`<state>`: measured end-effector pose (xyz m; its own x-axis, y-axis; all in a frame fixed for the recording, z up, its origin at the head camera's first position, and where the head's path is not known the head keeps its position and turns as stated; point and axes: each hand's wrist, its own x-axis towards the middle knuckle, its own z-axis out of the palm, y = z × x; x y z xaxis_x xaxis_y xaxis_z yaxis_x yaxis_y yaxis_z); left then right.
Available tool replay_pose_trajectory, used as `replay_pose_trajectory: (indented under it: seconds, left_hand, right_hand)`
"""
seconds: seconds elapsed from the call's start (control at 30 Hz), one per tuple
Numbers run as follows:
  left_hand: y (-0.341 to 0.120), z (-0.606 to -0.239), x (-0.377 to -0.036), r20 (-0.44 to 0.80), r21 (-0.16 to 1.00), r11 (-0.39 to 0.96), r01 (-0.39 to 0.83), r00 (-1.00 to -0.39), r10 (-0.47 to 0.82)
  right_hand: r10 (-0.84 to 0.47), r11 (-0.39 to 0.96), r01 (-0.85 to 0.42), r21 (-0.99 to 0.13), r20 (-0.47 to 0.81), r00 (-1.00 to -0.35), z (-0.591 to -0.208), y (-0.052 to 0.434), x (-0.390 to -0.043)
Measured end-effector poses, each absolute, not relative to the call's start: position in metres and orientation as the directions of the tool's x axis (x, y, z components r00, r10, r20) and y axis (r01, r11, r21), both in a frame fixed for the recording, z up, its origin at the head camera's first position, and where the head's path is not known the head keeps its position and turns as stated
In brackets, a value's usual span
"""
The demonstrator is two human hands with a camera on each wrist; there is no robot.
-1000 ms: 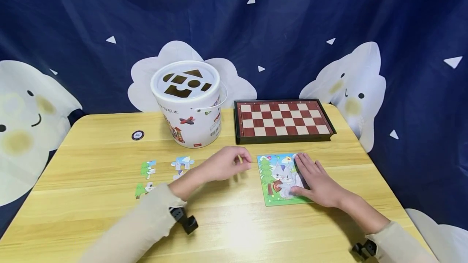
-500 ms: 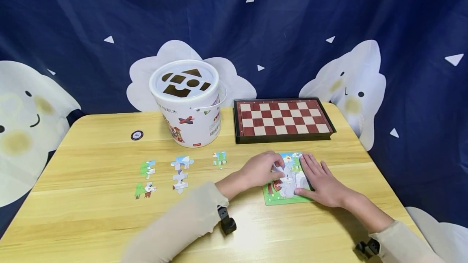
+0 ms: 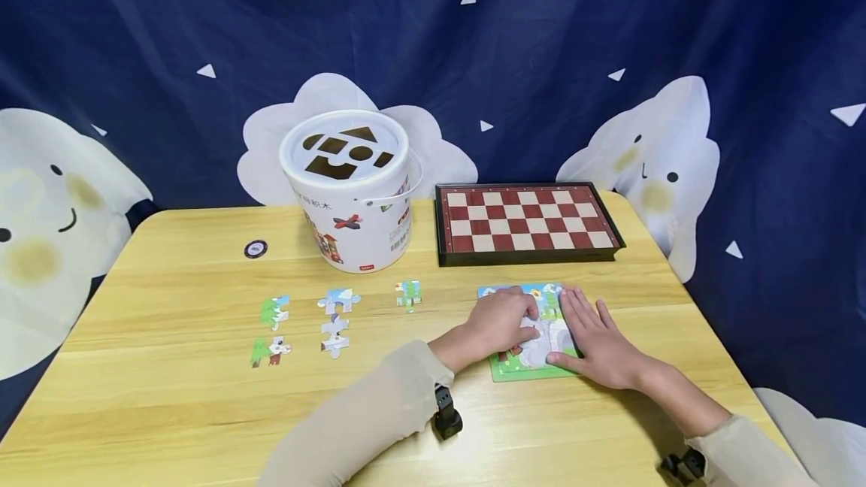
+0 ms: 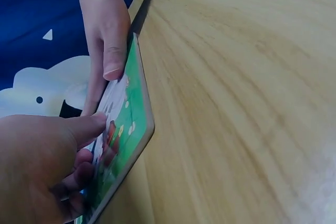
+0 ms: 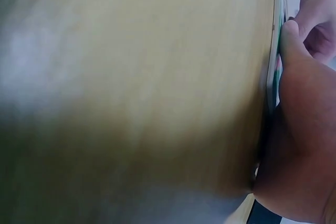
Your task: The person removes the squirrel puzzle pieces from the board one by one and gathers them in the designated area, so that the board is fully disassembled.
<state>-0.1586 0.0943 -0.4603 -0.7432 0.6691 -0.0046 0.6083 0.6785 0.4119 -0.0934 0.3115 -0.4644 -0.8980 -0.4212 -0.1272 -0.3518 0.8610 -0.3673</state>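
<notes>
Since the earlier frame, the left hand [image 3: 497, 323] has been moved onto the puzzle [image 3: 544, 340], toward the right edge of the table [image 3: 203, 404], now touched by both: left fingers curled, any pinch untellable, right hand [image 3: 605, 348] laid straight-fingered.

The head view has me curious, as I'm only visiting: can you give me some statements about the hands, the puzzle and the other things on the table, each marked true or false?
1. The left hand and the right hand are both at the puzzle board. True.
2. The right hand is clenched in a fist. False: its fingers lie straight along the puzzle board's right side.
3. Some puzzle pieces lie on the table, left of the puzzle board. True.
4. The round chip sits on the bucket's lid. False: the round chip lies on the table, left of the white bucket.
5. The checkered board is right of the white bucket. True.
</notes>
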Motion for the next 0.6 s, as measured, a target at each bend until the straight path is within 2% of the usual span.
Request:
replay_pose_trajectory:
  seconds: [0.23, 0.6]
  left_hand:
    - [0.0990, -0.4605, -0.1562, -0.021, 0.407, 0.705, 0.581, -0.765, 0.643]
    - [0.1027, -0.4630, -0.1553, -0.025, 0.381, 0.725, 0.573, -0.778, 0.628]
  right_hand:
    - [-0.432, 0.833, -0.379, -0.402, -0.045, -0.901, -0.4708, 0.3115, -0.0926]
    - [-0.403, 0.857, -0.330, -0.397, -0.115, -0.908, -0.4661, 0.3105, -0.0932]
